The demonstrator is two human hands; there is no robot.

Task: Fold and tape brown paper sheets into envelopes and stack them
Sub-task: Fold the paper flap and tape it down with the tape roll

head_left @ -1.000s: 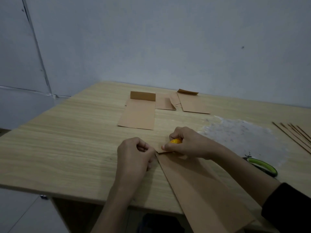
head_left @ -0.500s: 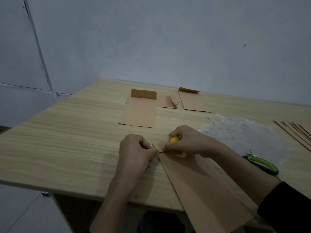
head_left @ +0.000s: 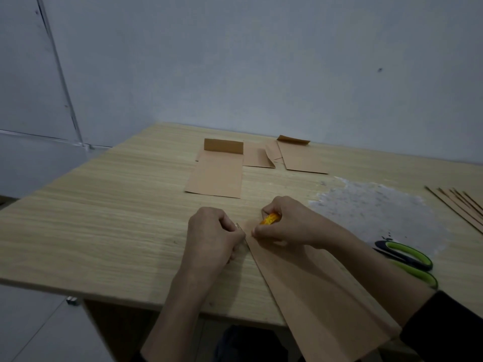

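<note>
A long folded brown paper sheet [head_left: 313, 296] lies on the wooden table [head_left: 104, 218] and runs from my hands over the near edge. My right hand [head_left: 290, 226] grips a small orange tape roll [head_left: 270, 219] at the sheet's far end, fingertips down on the paper. My left hand [head_left: 211, 236] is curled beside the sheet's far left corner and pinches what looks like the tape's loose end. Three folded brown envelopes lie further back: one with a raised flap [head_left: 217, 176], a smaller one [head_left: 257, 158] and a third [head_left: 300, 159].
Green-handled scissors [head_left: 407, 259] lie to the right of my right forearm. A rough whitish patch [head_left: 371, 207] covers the table behind them. Thin brown paper strips [head_left: 460, 207] fan out at the right edge. A wall stands behind the table.
My left hand has closed in slightly toward the right hand at the sheet's corner. The right hand keeps the tape roll in the same spot.
</note>
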